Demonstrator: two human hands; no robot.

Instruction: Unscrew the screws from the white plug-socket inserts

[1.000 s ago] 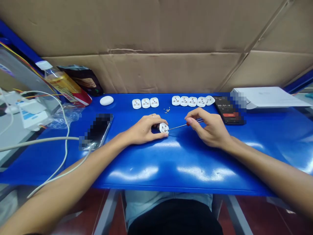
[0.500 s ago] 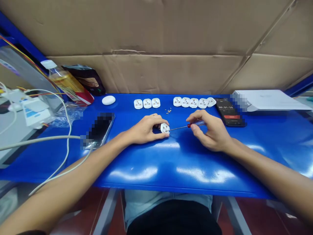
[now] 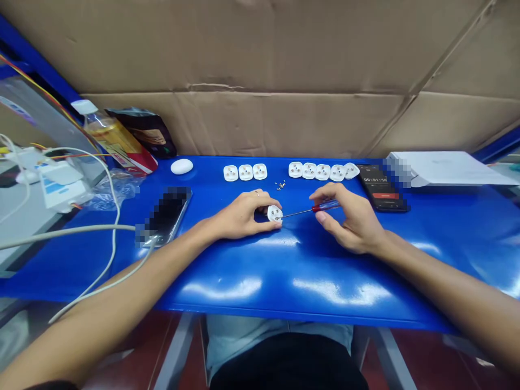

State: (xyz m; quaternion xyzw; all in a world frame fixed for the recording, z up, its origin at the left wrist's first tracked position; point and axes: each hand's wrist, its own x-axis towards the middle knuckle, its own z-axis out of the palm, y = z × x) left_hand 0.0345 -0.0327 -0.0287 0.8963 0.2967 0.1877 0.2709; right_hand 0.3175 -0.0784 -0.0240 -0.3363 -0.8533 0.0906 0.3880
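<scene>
My left hand (image 3: 252,215) pinches a small white plastic piece (image 3: 274,213) with metal parts inside, held on edge above the blue table. My right hand (image 3: 350,218) has a screwdriver (image 3: 325,206) with a red and clear handle, its fingers loosely around the handle and the thumb below. The thin shaft points left, and its tip meets the lower part of the white piece. Just behind lies a small pile of screws (image 3: 280,185). Similar white pieces (image 3: 245,173) stand in a group of three at the back, and several more (image 3: 323,172) form a row to the right.
A smartphone showing a timer (image 3: 379,187) and a white box (image 3: 450,168) are at the back right. On the left are another phone (image 3: 168,216), a white oval case (image 3: 181,166), a bottle (image 3: 117,143) and loose cables (image 3: 116,227). Cardboard (image 3: 260,124) stands along the back.
My right thumb and fingers have shifted slightly on the screwdriver, so more of its handle shows. The tip stays at the white piece, and my left hand keeps its hold.
</scene>
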